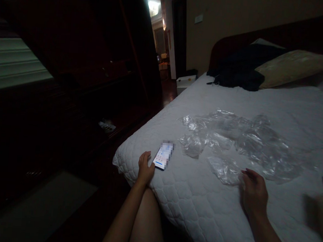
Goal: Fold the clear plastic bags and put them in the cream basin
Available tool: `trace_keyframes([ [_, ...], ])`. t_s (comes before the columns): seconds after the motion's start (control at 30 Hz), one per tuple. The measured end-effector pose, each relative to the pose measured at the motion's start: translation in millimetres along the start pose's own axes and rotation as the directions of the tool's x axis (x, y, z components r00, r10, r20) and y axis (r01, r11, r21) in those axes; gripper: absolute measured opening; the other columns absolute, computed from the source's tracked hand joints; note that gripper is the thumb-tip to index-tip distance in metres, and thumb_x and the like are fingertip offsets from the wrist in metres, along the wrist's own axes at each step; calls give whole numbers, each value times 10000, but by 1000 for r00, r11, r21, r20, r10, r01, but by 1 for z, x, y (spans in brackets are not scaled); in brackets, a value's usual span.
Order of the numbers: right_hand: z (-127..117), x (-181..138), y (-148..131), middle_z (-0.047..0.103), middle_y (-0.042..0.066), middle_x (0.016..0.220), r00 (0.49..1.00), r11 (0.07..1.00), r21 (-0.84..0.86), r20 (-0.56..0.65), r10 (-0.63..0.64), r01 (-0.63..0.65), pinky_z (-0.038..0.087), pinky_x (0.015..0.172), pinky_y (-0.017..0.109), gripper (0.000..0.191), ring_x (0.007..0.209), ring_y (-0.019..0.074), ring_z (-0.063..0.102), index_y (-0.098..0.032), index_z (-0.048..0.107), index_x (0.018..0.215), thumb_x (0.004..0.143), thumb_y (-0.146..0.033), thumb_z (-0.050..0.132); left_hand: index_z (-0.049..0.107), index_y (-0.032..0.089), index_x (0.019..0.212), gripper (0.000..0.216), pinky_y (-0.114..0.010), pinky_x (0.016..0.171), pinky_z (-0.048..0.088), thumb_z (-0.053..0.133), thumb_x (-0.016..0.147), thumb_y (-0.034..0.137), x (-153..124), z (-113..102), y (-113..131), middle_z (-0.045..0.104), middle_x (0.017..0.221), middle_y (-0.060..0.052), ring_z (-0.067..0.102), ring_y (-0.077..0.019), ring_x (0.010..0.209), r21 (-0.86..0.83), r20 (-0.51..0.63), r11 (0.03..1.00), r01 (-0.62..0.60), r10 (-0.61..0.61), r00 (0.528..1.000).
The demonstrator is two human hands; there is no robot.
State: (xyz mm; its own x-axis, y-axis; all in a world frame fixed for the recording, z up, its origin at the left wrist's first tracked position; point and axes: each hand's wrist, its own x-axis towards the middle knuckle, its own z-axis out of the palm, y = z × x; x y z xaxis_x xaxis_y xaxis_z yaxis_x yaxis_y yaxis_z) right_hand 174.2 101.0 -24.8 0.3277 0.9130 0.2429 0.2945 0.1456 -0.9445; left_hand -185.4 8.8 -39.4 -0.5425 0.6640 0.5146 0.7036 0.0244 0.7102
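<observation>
The smartphone [161, 157] lay screen-up and lit on the white quilted bedspread [189, 196], near the bed's edge, part of its display blurred out. The left hand [145, 168] was at its lower left side, fingers loosely bent and spread apart from the thumb, whose tip was at the phone's lower corner; whether it pressed there could not be told.

To the right, crumpled clear plastic [259, 142] sprawled across the bedspread in shiny folds; whether it was bags or loose sheets was unclear. The right hand [254, 192] was at its near edge, fingers curled with a narrow gap to the thumb; whether they pinched the film could not be told.

Beyond the bed stood a white box [185, 80] with a small yellow spot on top, its inside hidden from view. A beige pillow [295, 69] rested against dark cloth [240, 65] near the headboard [224, 48].
</observation>
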Motion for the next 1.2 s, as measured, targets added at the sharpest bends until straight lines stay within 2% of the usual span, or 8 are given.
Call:
trace_keyframes([
  [0.17,0,0,2,590,82,950,1000,1000,5,5,10,-10,377,850,390,369,908,221,537,-160,529,1036,733,-369,501,488,184,1065,411,-480,982,294,520,658,139,4,5,-1,502,1114,-86,413,-261,1137,233,61,972,-15,1,998],
  [0.27,0,0,3,589,79,956,1000,1000,3,10,18,-18,378,850,387,374,912,221,539,-167,531,1039,732,-380,504,479,180,1052,323,-470,940,318,498,731,210,9,9,2,528,1067,-82,459,-253,1086,308,27,951,33,-44,999],
  [0.6,0,0,4,589,87,959,1000,1000,1,8,11,-11,387,837,405,375,907,231,537,-163,532,1037,729,-375,501,482,183,1003,264,-430,891,372,487,740,203,11,7,2,553,976,-67,546,-202,945,223,-10,970,97,-97,995],
  [0.73,0,0,0,589,86,942,1000,1000,14,4,18,-19,390,832,405,378,893,229,541,-158,537,1023,718,-381,509,488,170,992,245,-431,869,396,471,748,174,9,5,10,541,969,-78,537,-203,928,247,-28,968,41,-35,999],
  [0.83,-1,0,0,591,95,939,1000,1000,15,8,21,-21,388,831,405,388,890,233,546,-147,539,1017,712,-385,514,483,166,1030,275,-446,892,386,458,757,151,5,7,31,523,1046,-105,480,-229,1031,283,-14,952,-116,125,992],
  [0.93,0,1,3,591,95,944,1000,999,31,11,19,-19,384,836,403,390,893,228,548,-147,532,1024,715,-385,511,477,169,1049,283,-475,936,346,454,769,136,-5,15,63,510,1116,-113,430,-246,1115,234,99,904,-357,343,934],
  [1.03,1,1,6,592,87,941,1000,999,51,2,2,-2,381,841,404,379,896,222,545,-153,532,1014,715,-385,509,493,182,1042,264,-453,926,375,445,783,158,-22,31,99,514,1135,-114,446,-237,1105,76,340,825,-560,507,792],
  [1.2,1,-1,4,598,88,939,1000,999,46,-8,-6,7,401,824,390,378,872,216,557,-158,535,1003,711,-398,516,468,179,1119,326,-442,919,406,448,797,225,-56,73,151,522,1145,-125,461,-238,1094,-110,487,804,-584,556,674],
])
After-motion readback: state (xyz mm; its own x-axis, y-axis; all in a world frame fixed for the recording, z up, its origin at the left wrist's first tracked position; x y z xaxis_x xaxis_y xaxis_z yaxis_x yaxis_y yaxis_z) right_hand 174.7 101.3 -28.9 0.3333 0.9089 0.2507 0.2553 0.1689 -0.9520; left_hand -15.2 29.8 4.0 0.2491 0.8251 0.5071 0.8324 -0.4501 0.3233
